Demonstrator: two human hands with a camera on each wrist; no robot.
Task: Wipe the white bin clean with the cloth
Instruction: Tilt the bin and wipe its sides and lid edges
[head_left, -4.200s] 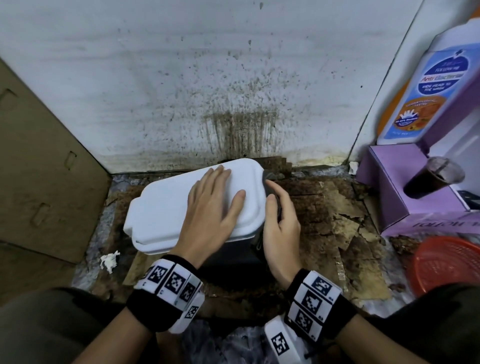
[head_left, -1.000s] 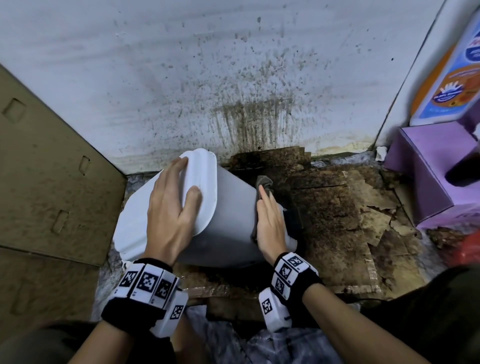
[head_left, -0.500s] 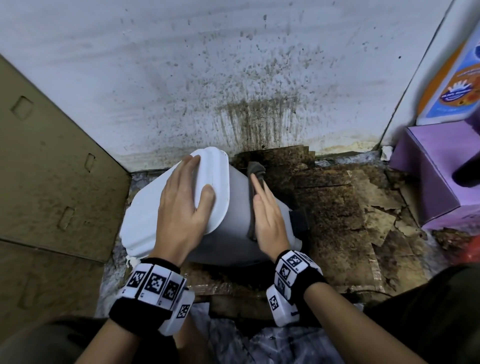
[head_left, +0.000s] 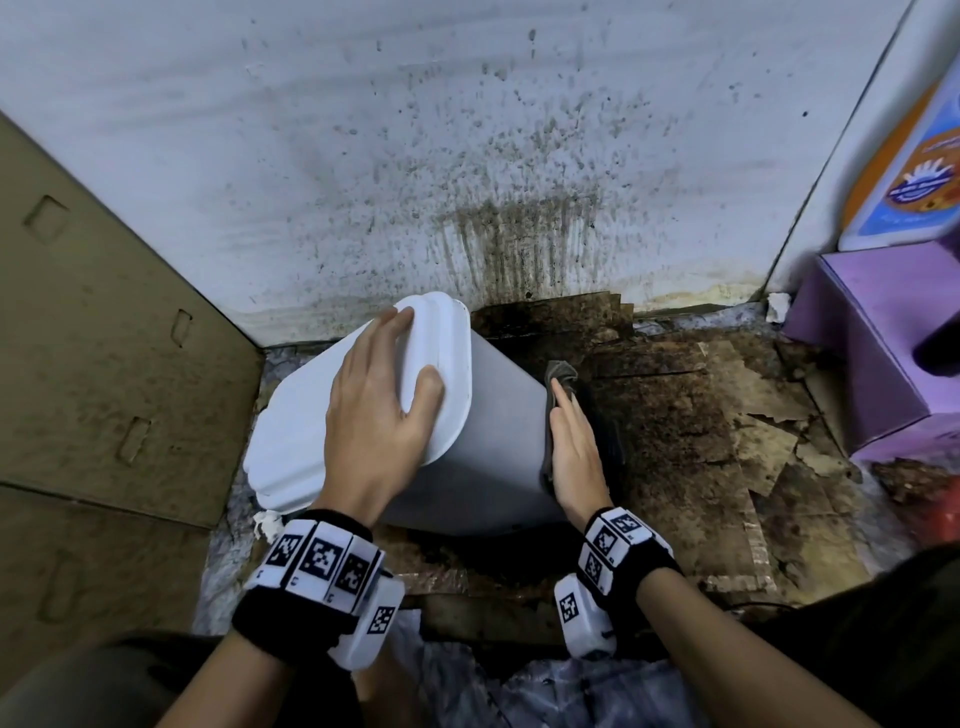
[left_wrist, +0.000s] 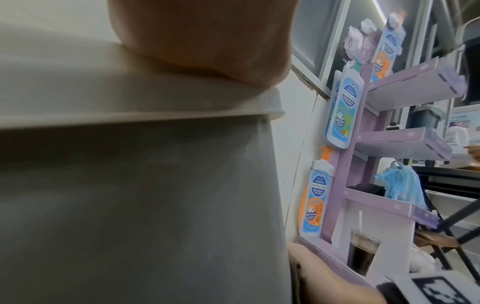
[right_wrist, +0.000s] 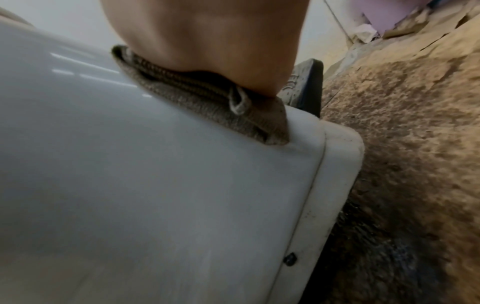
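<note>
The white bin (head_left: 493, 426) is tipped to the left on the dirty floor, its lid (head_left: 306, 415) facing left. My left hand (head_left: 379, 405) lies flat with spread fingers on the lid and steadies it. My right hand (head_left: 571, 447) presses a grey-brown cloth (head_left: 561, 371) flat against the bin's right side wall, fingers straight. In the right wrist view the folded cloth (right_wrist: 207, 98) sits under the palm on the bin wall (right_wrist: 155, 185), close to the base rim. The left wrist view shows the lid edge (left_wrist: 155, 102) above the bin side (left_wrist: 130, 205).
A stained white wall (head_left: 467, 156) stands right behind the bin. Brown cardboard (head_left: 104, 364) leans at the left. A purple display stand (head_left: 883, 364) with soap packs and an iced drink (left_wrist: 363, 251) is at the right. Torn, soiled cardboard (head_left: 701, 441) covers the floor.
The bin went from upright to tipped left. Over the last second my right hand with the cloth slid up the side wall, then lower and further right.
</note>
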